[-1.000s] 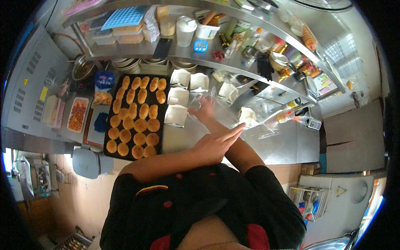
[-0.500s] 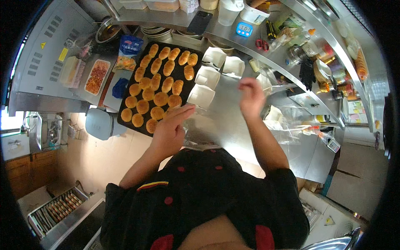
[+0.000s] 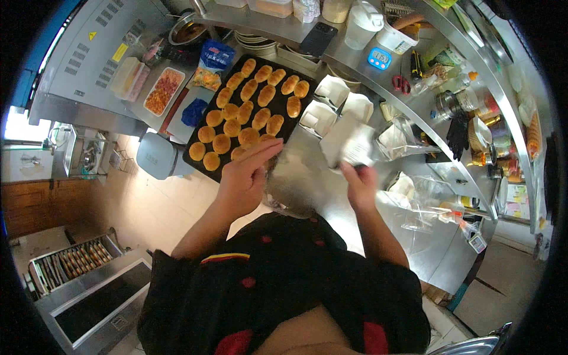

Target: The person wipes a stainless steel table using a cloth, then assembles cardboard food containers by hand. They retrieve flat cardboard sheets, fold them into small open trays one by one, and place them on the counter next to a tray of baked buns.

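My left hand (image 3: pixel 244 180) is stretched out flat over the near right edge of a black baking tray (image 3: pixel 283 120), with nothing visible in it. Golden-brown buns (image 3: pixel 249 90), long and round, cover that tray in rows. Smeared by motion, a white paper box (image 3: pixel 358 148) is pinched at its near edge by my right hand (image 3: pixel 361 184) above the steel worktop. More open white paper boxes (image 3: pixel 319 118) stand in a cluster just right of the tray, the nearest partly behind the held one. Clear plastic (image 3: pixel 290 177) lies between my hands.
At the right, clear bags (image 3: pixel 426 204) lie with white paper boxes (image 3: pixel 402 137) around them. A steel shelf (image 3: pixel 349 56) above the back carries a phone (image 3: pixel 318 39), a blue timer (image 3: pixel 379 58) and scissors (image 3: pixel 402 84). A dish of diced filling (image 3: pixel 164 90) stands left of the tray.
My right hand has moved down and now holds a white box; half a second ago it was raised, with no box visible in it. The whole view has shifted. My left hand stays by the tray.
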`<state>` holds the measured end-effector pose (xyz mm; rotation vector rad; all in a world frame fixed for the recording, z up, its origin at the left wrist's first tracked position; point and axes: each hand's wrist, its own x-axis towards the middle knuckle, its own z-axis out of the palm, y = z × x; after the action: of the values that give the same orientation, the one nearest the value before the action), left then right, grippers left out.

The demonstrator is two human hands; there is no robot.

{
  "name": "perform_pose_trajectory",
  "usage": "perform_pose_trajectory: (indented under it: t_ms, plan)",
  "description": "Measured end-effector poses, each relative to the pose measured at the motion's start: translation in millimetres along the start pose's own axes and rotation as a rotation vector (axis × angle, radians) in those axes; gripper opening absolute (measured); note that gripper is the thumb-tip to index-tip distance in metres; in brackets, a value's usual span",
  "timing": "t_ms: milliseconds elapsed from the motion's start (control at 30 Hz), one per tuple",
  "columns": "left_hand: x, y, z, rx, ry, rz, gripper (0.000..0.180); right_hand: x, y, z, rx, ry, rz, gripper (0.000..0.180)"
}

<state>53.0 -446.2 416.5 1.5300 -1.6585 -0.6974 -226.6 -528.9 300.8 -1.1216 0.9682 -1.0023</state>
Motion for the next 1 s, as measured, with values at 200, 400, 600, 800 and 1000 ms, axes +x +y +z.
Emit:
perform_pose_trajectory:
  t_ms: [200,400,600,800,1000]
  plan:
    - [22.5,-0.3,43.1,-0.051,-0.012,0.162,0.066,-79.9,-66.5,15.8,-0.305,-0.427,0.125,0.025]
    - [14.0,25.5,98.3,-0.026,-0.423,0.351,0.084,-40.4,-6.1,35.8,0.424,0.062,-0.048,0.031]
    - [3.5,58.3,106.1,0.06,-0.575,0.581,0.088,16.5,-52.4,53.9,-1.109,-0.044,0.057,0.061]
    - [-5.9,80.7,108.8,-0.047,-0.593,0.684,0.091,84.0,-28.7,49.5,-1.107,-0.345,-0.115,0.075]
    - [-10.0,67.8,116.7,-0.295,-0.482,0.62,0.088,97.3,43.4,49.2,-1.135,-0.479,0.136,0.071]
